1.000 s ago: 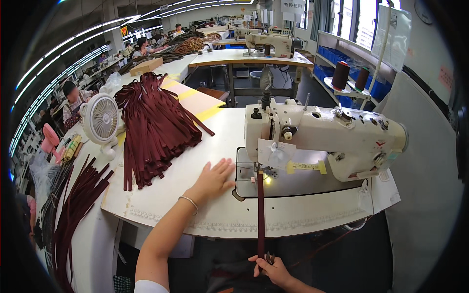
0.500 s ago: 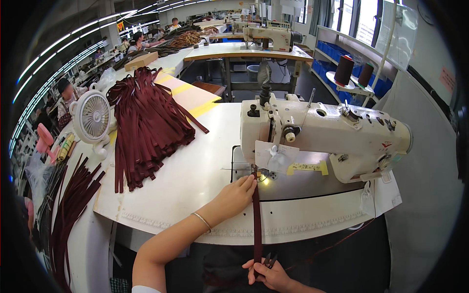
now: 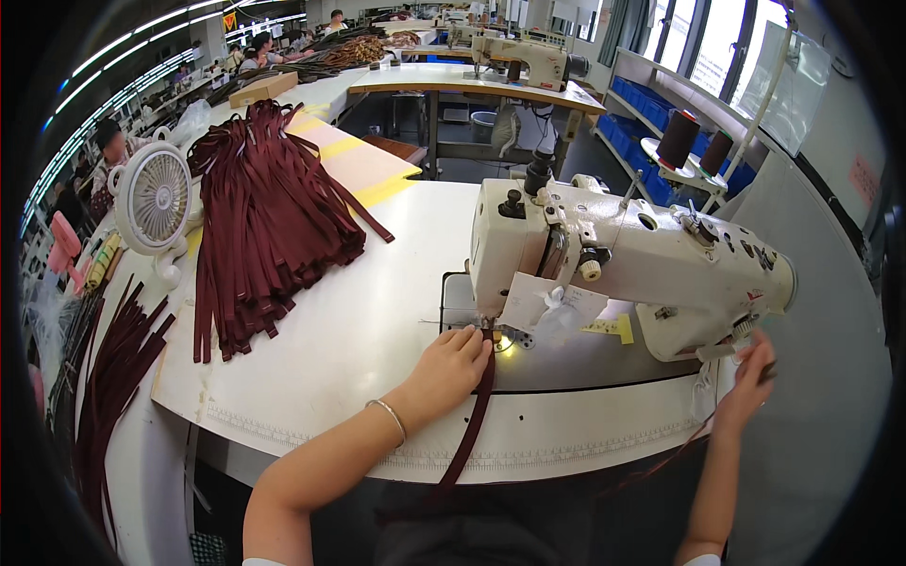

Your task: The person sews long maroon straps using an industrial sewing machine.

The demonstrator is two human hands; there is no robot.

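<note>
A white sewing machine [image 3: 623, 236] stands on the worktable. My left hand [image 3: 453, 363], a bracelet on its wrist, holds a maroon strap [image 3: 477, 415] at the presser foot [image 3: 487, 324], fingers pressed together along its edge. The strap's far end is under the foot; its near part hangs over the table's front edge. At the right end of the machine my right hand [image 3: 750, 382] has its fingertips at the white lever [image 3: 721, 350]. Dark thread snips [image 3: 768, 373] stick out of this hand, partly hidden and smeared by motion.
A big bundle of maroon straps [image 3: 278, 236] lies left of the machine, beside a white fan [image 3: 156, 203]. More straps [image 3: 113, 396] lie at the far left. Thread cones [image 3: 678, 140] stand behind on the right. Another sewing machine [image 3: 528, 61] and several people are farther back.
My right hand has let go of the strap's near end and moved up and right to the machine's lever. The strap now hangs slanted. My left hand stays by the presser foot.
</note>
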